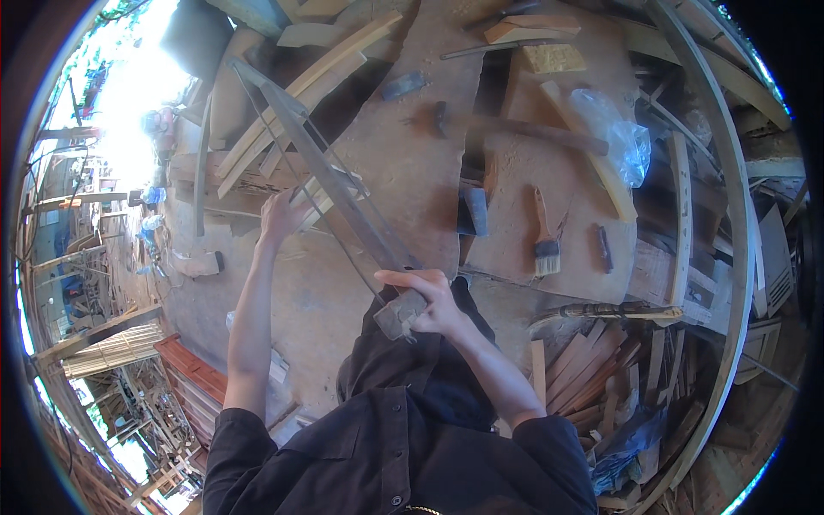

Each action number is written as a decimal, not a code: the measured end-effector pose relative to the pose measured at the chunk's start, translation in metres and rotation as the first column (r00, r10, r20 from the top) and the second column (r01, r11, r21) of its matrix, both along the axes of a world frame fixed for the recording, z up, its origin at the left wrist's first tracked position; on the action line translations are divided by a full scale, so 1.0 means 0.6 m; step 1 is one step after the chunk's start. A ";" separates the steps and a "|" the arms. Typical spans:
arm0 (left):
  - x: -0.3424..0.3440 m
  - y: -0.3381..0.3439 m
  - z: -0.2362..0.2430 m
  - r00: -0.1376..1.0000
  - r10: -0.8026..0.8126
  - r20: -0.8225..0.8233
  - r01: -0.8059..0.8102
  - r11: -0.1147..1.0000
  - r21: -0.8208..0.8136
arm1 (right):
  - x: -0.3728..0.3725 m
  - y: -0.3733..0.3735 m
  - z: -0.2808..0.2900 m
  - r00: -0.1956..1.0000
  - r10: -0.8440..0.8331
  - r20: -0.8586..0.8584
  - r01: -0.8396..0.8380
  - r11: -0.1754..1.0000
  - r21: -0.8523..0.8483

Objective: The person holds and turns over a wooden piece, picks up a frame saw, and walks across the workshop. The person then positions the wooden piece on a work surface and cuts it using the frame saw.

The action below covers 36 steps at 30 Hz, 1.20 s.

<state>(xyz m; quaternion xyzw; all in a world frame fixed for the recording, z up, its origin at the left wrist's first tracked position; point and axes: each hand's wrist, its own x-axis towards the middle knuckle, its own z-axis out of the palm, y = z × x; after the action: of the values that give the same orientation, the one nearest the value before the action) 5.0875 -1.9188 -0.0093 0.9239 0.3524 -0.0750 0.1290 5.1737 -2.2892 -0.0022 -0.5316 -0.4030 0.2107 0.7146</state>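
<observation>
My left hand (279, 210) is closed on a pale wooden piece (309, 193) beside a long wooden frame saw (330, 184), which lies diagonally across my view with thin rods or blade along its sides. My right hand (421, 296) grips the saw's near end at a worn wooden block (399, 313), above my dark clothing. To the right, a paintbrush (545, 253), a small dark stick (603, 249) and a dark metal piece (472, 210) lie on broad brown boards (506, 257).
Planks (305, 86), a yellow board (622, 189) and a crumpled clear plastic bag (614, 142) surround the work. A long curved strip (734, 215) runs down the right. Offcuts (584, 369) pile at lower right, and a reddish wooden piece (184, 369) stands at lower left.
</observation>
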 end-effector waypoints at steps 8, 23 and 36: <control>-0.001 0.044 -0.005 1.000 -0.013 0.019 0.014 0.999 -0.052 | -0.021 -0.096 0.002 0.999 -0.048 -0.017 0.047 0.996 -0.073; -0.007 0.036 -0.019 0.998 -0.006 0.063 0.010 0.998 -0.068 | -0.012 -0.041 0.026 1.000 -0.019 0.000 0.019 0.998 0.051; 0.002 0.054 -0.020 0.995 0.007 0.101 0.003 0.995 -0.097 | -0.033 -0.093 0.015 0.998 0.056 0.040 -0.053 0.996 -0.078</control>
<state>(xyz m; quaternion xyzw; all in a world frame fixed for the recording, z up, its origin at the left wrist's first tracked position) 5.0886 -1.8866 -0.0212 0.9189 0.3421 -0.0448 0.1915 5.1539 -2.3450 0.0071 -0.5518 -0.4240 0.2338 0.6790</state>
